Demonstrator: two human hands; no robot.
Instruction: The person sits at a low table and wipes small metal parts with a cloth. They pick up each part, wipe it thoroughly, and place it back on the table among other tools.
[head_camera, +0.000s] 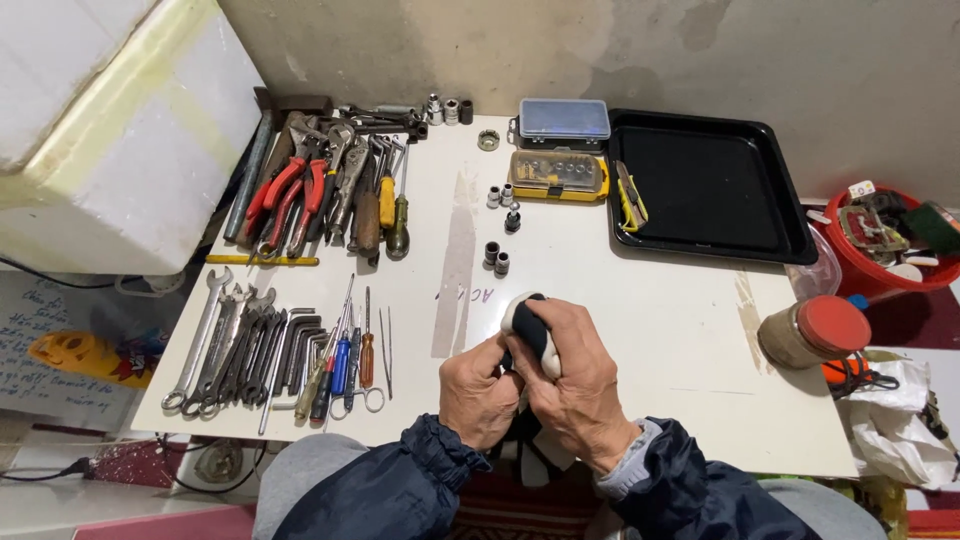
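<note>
Black-and-white handle, rounded end up, gripped over the near edge of the desk about midway along. Hard to tell what tool it belongs to, lower part hidden behind the fingers. Right hand wrapped round it from the right, left hand closed in against it from the left, fingers curled, both pressed close together.

Largest to smallest for the rest:
- white foam box off the far left corner
- black tray at the far right corner, nothing in it
- red bucket of odds and ends past the right edge
- red-lidded jar right at the right edge
- pliers and cutters piled at the far left
- wrenches fanned along the left edge, hex keys and screwdrivers beside them
- yellow bit case and clear-lidded box at the far edge
- loose sockets mid-desk, just beyond the hands

What could go wrong, only a guess: held out over the lap, not over the top, so a slipped grip probably drops it to the floor. Sockets look ready to roll if bumped by a knuckle or sleeve. Jar so close to the edge, likely to tip off with an elbow swing.
</note>
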